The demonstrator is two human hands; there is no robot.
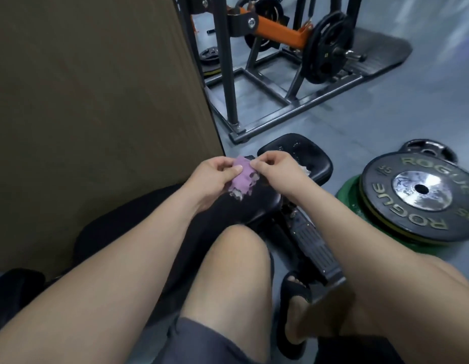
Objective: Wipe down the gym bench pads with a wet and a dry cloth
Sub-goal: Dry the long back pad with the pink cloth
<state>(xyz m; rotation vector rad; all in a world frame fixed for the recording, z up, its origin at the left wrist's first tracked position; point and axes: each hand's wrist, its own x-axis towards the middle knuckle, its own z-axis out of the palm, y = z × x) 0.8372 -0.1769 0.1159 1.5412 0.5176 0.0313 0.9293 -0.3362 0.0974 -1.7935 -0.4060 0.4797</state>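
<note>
The long black bench pad [257, 206] runs out from between your knees. Just above its far end, your left hand [212, 177] and right hand [275, 169] each pinch an edge of a small purple cloth [243, 177], bunched between them. Pull it flat and fold a broad face before pressing it onto the pad. A pale scrap [304, 169] just past the pad's far end may be the second cloth.

Your right hand [275, 172] hides most of the white cloth [305, 169]; at three o'clock the plate [412, 195] runs off-frame.
</note>
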